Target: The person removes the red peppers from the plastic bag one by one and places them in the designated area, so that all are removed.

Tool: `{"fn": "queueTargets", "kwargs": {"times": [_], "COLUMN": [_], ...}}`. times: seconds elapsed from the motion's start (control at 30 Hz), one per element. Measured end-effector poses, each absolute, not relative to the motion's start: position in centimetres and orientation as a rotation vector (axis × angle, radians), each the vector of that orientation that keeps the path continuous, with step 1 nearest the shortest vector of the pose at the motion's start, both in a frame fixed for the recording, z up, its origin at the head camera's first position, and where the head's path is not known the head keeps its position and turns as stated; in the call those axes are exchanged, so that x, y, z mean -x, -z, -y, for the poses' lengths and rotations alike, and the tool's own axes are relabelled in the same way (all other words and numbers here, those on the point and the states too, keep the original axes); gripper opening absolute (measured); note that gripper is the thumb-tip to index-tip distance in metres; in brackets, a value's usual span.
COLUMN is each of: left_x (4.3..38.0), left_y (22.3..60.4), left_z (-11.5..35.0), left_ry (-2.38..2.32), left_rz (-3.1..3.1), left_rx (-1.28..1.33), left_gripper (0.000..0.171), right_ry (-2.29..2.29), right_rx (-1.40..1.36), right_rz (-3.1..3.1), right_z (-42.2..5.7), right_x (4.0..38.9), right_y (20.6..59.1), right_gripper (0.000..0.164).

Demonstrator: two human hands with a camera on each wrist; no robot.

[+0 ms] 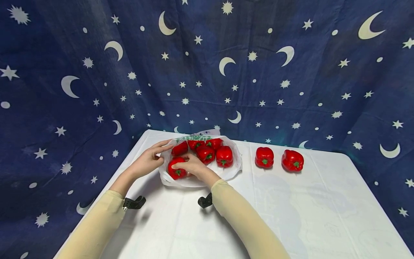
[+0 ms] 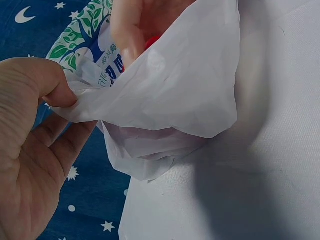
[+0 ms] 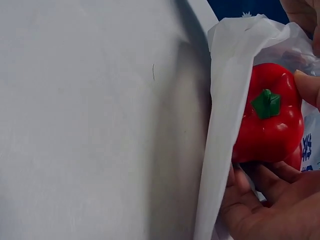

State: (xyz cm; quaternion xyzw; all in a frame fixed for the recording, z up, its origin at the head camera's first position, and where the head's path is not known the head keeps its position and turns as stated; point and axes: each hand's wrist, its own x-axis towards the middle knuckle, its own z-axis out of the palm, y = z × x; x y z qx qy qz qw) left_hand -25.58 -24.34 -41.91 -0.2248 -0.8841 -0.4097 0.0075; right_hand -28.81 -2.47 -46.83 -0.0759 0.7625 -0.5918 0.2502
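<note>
A white plastic bag (image 1: 185,182) with green and blue print lies spread at the table's back left, with several red bell peppers (image 1: 224,157) inside. My left hand (image 1: 147,162) is at the bag's left side; in the left wrist view its thumb and fingers pinch the bag's edge (image 2: 82,102). Inside the bag, my right hand (image 1: 195,167) grips a red bell pepper (image 1: 175,172), thumb on one side and fingers on the other. That pepper's green stem (image 3: 266,104) faces the right wrist camera. Part of the right hand is behind the plastic in the left wrist view.
Two more red bell peppers, one nearer the bag (image 1: 264,157) and one farther right (image 1: 292,160), sit on the white-covered table (image 1: 323,208). A dark blue curtain (image 1: 207,72) with moons and stars hangs behind and along the left.
</note>
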Motion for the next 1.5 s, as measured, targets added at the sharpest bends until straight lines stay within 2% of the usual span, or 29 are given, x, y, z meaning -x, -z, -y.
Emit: {"fn": "queueTargets", "kwargs": {"times": [0.13, 0.37, 1.0, 1.5], "left_x": [25.5, 25.6, 25.4, 25.3], "left_y": [41.9, 42.0, 41.9, 42.1], "left_z": [24.4, 24.4, 24.3, 24.2], "left_ry": [1.275, 1.279, 1.311, 1.267], "left_rz": [2.768, 2.768, 2.773, 2.771], "left_rx": [0.711, 0.71, 0.711, 0.71], "left_gripper": [0.065, 0.063, 0.063, 0.063], "right_ry": [1.563, 1.569, 1.608, 1.525], "right_rx": [0.232, 0.262, 0.265, 0.402], "right_rz": [-2.088, -2.02, -1.962, -2.026], "right_z": [2.0, 1.8, 1.3, -3.3], "right_x": [28.7, 28.7, 28.4, 27.2], "right_y": [46.7, 46.8, 46.2, 43.6], "right_gripper": [0.077, 0.092, 0.086, 0.09]}}
